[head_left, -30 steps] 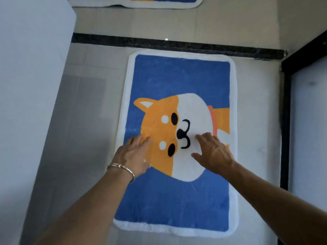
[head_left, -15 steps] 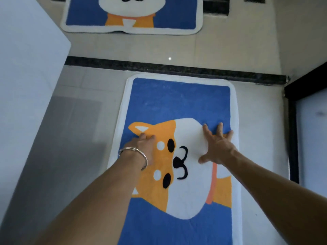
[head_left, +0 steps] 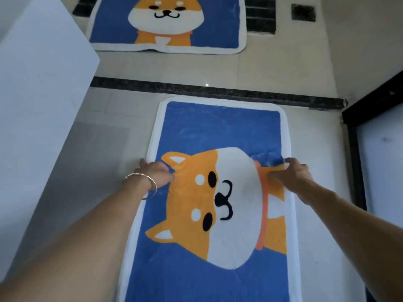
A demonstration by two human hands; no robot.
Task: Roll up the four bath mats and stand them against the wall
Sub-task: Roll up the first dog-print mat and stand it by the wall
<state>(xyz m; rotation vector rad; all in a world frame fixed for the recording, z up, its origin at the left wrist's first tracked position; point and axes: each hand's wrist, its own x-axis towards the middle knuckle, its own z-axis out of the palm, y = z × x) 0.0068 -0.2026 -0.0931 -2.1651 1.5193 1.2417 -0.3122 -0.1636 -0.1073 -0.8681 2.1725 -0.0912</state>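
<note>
A blue bath mat [head_left: 218,127] with a white border and an orange-and-white dog lies flat on the tiled floor in front of me. My left hand [head_left: 156,173], with a bangle on its wrist, grips the mat's left edge by the dog's ear, thumb over the white border. At the right edge, by the orange collar, my right hand [head_left: 293,171] pinches the mat, and the pile is wrinkled there. A second, matching mat [head_left: 109,29] lies flat farther away, beyond the dark strip.
A white wall or cabinet side [head_left: 43,94] runs close along the left. A dark threshold strip [head_left: 218,92] crosses the floor between the two mats. A black door frame [head_left: 357,149] stands on the right, and a square floor drain [head_left: 303,12] sits at the far right.
Both hands slid apart from the dog's face to the mat's left and right edges and closed on it. My view tilted up, so the far mat shows more fully.
</note>
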